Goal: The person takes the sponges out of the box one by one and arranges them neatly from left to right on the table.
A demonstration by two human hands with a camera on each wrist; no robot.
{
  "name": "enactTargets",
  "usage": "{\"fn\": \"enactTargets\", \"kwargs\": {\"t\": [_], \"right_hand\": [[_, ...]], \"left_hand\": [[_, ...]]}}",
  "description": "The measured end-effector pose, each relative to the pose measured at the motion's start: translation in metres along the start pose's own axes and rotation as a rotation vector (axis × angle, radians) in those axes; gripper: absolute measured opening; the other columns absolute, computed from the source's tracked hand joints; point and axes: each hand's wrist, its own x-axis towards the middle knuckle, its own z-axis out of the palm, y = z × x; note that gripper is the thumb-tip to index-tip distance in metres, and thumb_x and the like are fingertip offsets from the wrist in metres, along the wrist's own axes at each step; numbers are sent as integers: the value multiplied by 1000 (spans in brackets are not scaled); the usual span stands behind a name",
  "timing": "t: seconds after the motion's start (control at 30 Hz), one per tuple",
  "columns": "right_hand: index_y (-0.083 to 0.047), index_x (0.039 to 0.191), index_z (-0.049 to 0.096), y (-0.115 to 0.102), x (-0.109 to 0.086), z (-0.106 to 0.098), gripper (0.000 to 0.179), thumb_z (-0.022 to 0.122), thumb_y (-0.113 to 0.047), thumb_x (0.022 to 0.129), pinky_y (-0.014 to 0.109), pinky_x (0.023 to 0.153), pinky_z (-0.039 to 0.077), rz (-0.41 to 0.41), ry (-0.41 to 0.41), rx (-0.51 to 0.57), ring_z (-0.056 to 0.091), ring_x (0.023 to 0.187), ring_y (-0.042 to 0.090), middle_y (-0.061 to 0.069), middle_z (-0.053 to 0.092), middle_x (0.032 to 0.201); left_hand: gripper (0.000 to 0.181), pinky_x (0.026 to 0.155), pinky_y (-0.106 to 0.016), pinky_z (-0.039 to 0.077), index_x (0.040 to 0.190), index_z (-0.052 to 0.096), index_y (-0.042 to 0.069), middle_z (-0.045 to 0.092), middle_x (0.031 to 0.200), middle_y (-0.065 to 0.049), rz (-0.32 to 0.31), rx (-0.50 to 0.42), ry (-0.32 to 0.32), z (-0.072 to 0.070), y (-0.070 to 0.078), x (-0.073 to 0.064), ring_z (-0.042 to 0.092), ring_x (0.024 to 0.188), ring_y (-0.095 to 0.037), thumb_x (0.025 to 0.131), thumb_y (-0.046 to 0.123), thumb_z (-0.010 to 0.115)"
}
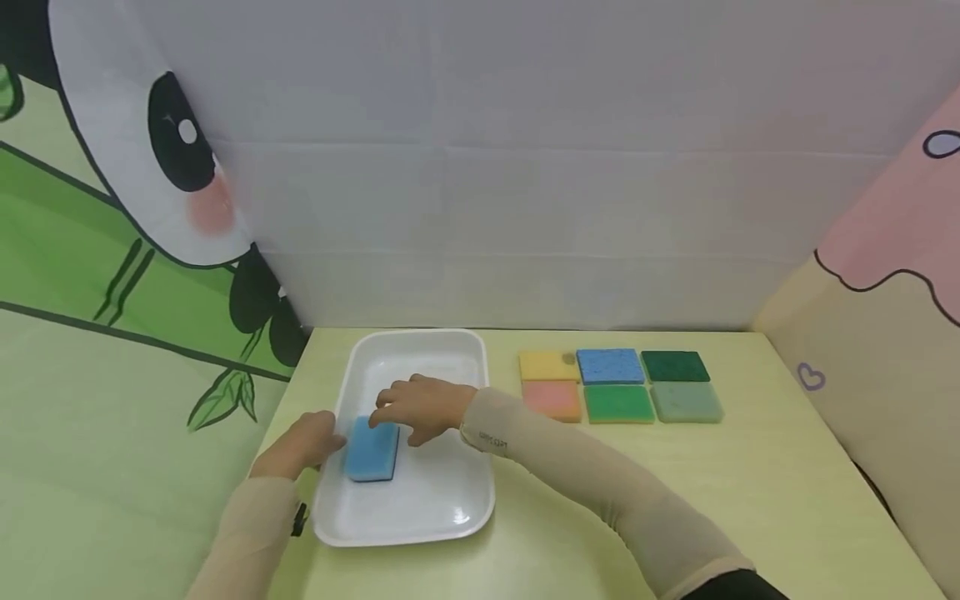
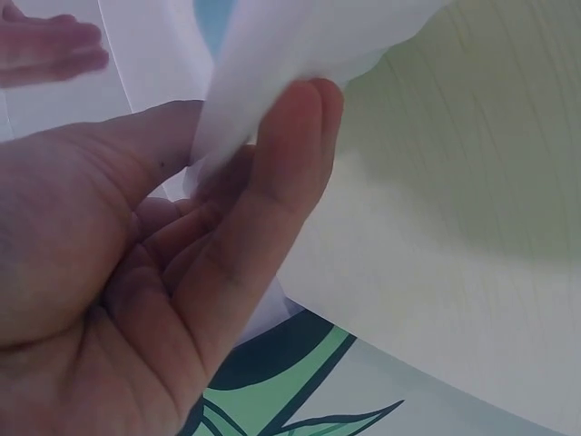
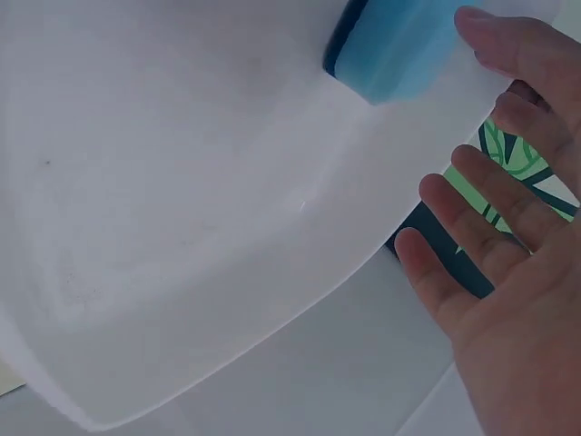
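A white tray (image 1: pixel 442 508) lies on the table's left part, with a light blue sponge (image 1: pixel 371 454) in it near its left side. In the right wrist view the sponge (image 3: pixel 390 50) shows a dark layer along one edge. My left hand (image 1: pixel 303 446) pinches the tray's left rim, thumb on the inner side and fingers outside and beneath, as the left wrist view shows. Over the tray, my right hand (image 1: pixel 423 408) reaches across with fingers spread and loosely bent. Its fingertips are at the sponge's far end; whether they touch it I cannot tell.
Right of the tray, sponges lie in two rows: yellow (image 1: pixel 547 365), blue (image 1: pixel 610 367) and dark green (image 1: pixel 675 367) behind, pink (image 1: pixel 551 400), green (image 1: pixel 618 404) and pale green (image 1: pixel 686 402) in front. A pale wall (image 1: pixel 525 208) stands behind the yellowish table (image 1: pixel 750 500).
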Motion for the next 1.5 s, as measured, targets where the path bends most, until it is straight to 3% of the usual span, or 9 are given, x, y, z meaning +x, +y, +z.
{"fn": "enactTargets", "kwargs": {"t": [0.23, 0.57, 0.9, 1.23, 1.5], "right_hand": [[-38, 145, 49, -11, 18, 9, 65, 79, -34, 87, 34, 100, 43, -21, -15, -63, 43, 131, 15, -4, 42, 151], [-40, 148, 45, -19, 25, 27, 65, 75, -31, 91, 32, 104, 41, 8, -89, -98, 39, 135, 13, -9, 39, 155], [-38, 149, 41, -18, 34, 39, 65, 72, -30, 93, 33, 108, 37, -12, -76, -152, 37, 137, 14, -13, 42, 151], [-38, 144, 46, -23, 33, 31, 64, 76, -33, 87, 30, 106, 38, -29, -47, -234, 41, 127, 13, -8, 47, 140], [-33, 143, 46, -20, 33, 17, 63, 74, -42, 87, 34, 108, 37, -25, -59, -242, 37, 137, 15, -7, 45, 147]], "left_hand": [[20, 57, -35, 56, 102, 56, -16, 62, 80, -17, -1, -4, -18, 7, 7, 5, 64, 67, -23, 96, 3, 58], [18, 58, -36, 56, 98, 56, -12, 62, 80, -17, 29, 6, 1, 11, 18, 8, 63, 67, -24, 96, 6, 59], [17, 59, -37, 57, 97, 55, -12, 61, 82, -19, 21, 5, 3, 8, 18, 6, 64, 69, -26, 96, 4, 60], [18, 60, -37, 56, 99, 56, -13, 62, 83, -19, 9, 26, -1, 8, 12, 6, 63, 70, -24, 96, 4, 59], [18, 59, -35, 55, 96, 55, -12, 60, 79, -16, 3, 53, 1, 2, 4, 2, 62, 68, -24, 96, 5, 61]]}}
